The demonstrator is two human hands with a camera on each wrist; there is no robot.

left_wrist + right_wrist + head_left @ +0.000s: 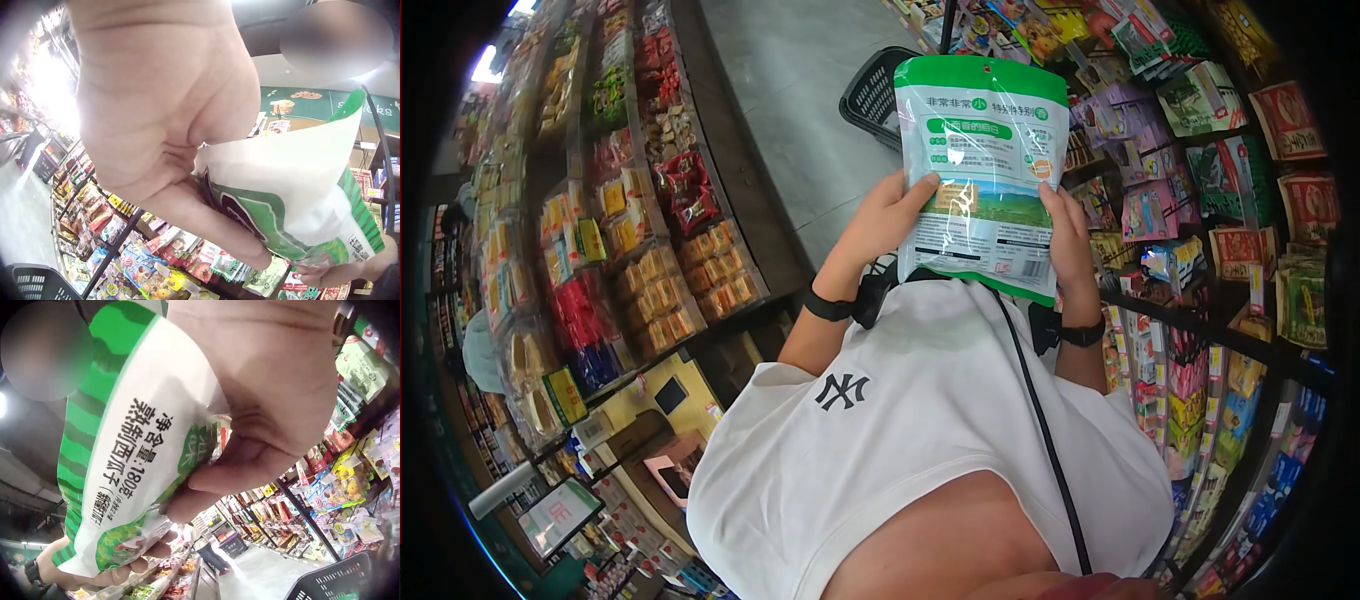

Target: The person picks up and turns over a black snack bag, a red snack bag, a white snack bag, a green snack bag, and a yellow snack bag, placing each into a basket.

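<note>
A green-and-white bag of watermelon seeds [985,150] is held up in front of my chest, its printed back facing me in the head view. My left hand [892,215] grips its left edge, thumb across the near face. On the opposite edge my right hand [1068,235] holds it in the same way. The right wrist view shows the bag's front [119,456], with dark lettering and a green striped border. In the left wrist view the left hand [162,112] has its fingers behind the bag [281,169].
A black shopping basket [870,95] is on the grey tiled floor [765,60], beyond the bag. Racks of hanging snack packets [1165,200] line the right side. Shelves of packaged snacks [650,190] run along the left. Farther down the aisle a person [209,550] stands.
</note>
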